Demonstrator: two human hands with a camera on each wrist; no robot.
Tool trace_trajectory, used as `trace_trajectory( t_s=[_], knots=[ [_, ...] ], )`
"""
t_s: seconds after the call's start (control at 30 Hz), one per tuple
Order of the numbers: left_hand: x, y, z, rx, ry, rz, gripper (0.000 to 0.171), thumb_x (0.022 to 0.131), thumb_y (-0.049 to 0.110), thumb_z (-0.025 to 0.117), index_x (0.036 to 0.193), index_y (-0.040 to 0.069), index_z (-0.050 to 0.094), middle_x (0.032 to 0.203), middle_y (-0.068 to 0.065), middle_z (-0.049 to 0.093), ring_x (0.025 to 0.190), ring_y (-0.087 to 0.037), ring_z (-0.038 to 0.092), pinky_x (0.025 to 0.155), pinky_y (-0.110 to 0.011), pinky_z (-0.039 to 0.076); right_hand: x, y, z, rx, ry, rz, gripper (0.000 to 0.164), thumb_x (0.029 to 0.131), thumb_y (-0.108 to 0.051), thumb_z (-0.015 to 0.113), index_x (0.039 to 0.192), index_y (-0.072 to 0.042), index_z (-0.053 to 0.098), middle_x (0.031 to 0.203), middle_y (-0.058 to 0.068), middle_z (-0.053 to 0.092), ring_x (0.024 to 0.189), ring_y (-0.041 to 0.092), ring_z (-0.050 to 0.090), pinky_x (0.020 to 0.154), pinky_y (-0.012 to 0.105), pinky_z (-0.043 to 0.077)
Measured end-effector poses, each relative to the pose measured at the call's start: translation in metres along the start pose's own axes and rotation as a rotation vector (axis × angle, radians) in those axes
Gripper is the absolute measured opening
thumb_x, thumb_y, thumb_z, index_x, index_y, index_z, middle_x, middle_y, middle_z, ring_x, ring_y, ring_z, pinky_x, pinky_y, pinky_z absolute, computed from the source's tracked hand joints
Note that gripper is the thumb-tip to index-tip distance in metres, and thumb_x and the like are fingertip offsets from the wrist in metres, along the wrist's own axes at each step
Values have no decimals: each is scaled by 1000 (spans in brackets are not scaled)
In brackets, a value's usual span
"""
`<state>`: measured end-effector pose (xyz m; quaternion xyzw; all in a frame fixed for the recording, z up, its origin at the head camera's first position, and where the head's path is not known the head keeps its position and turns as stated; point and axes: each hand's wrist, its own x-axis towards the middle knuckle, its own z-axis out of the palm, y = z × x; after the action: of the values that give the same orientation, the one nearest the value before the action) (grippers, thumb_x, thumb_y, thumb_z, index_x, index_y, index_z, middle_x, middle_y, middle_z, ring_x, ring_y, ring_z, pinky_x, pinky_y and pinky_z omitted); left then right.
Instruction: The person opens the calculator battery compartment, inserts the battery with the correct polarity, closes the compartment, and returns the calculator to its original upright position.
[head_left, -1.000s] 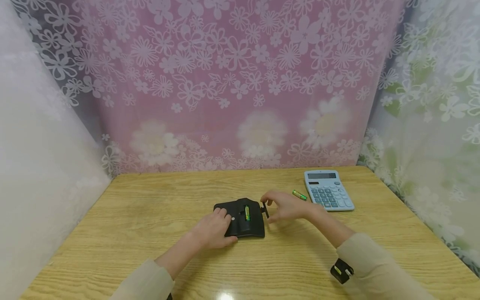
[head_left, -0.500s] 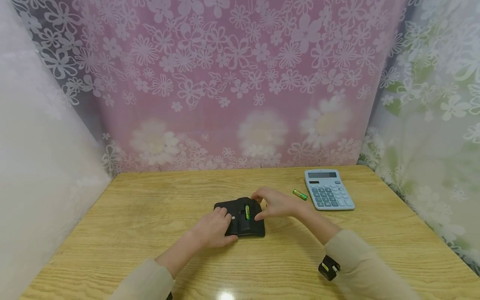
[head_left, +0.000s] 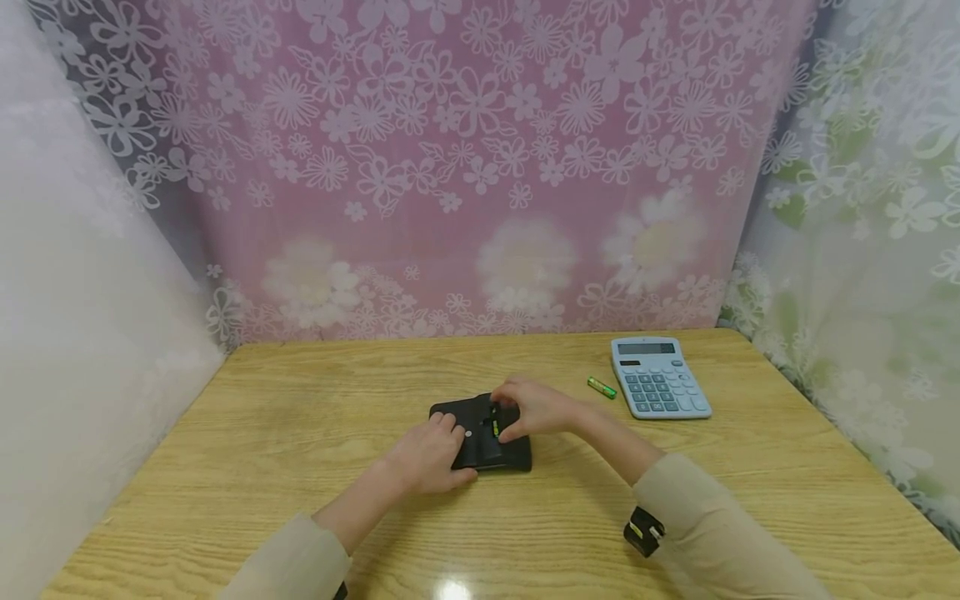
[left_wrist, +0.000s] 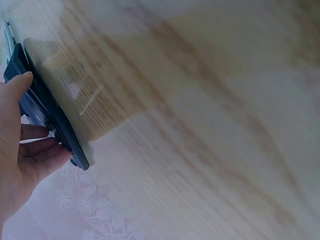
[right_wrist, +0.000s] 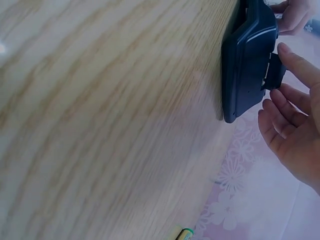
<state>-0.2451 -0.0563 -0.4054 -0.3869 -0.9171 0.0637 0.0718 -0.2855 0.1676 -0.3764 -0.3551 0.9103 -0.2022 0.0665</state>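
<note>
A flat black device with a battery compartment [head_left: 517,457] lies back up on the table. My left hand [head_left: 427,457] holds its left side, fingers on the back and thumb at the near edge; the left wrist view shows this thumb [left_wrist: 21,84] too. Thumb and fingers of my right hand [head_left: 538,407] pinch a small black battery cover [right_wrist: 274,72] upright at the compartment. A green battery [head_left: 496,428] sits in the compartment, partly hidden by the right hand and the cover. Whether the cover touches the device, I cannot tell.
A light blue calculator [head_left: 663,379] lies face up at the back right. Beside it on the wooden table [head_left: 315,392] is a loose green battery [head_left: 602,387]. Floral curtains [head_left: 480,167] stand behind and at both sides.
My right hand has moved left with the battery cover, from beside the device's right edge to over its compartment. The left hand and the device have stayed in place.
</note>
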Motion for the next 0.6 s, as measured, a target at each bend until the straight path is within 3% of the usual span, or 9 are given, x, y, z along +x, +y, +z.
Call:
trace_trajectory(
  t_s=[0.33,0.6],
  knots=[
    [1,0,1,11,-1,-1,60,84,58,56,105,2,60,93,-8,53,85,-20,48,75,-29,46,2,-7,-3,40,-37,76,61,75,-26,78,124,2,52,99,4,55,93,20,54,80,34,46],
    [1,-1,1,20,-18,-4,61,85,59,54,107,3,60,95,-9,53,86,-20,48,75,-29,46,3,-6,-4,38,-57,62,62,76,-26,77,124,4,52,99,5,56,92,20,55,79,34,46]
  ],
)
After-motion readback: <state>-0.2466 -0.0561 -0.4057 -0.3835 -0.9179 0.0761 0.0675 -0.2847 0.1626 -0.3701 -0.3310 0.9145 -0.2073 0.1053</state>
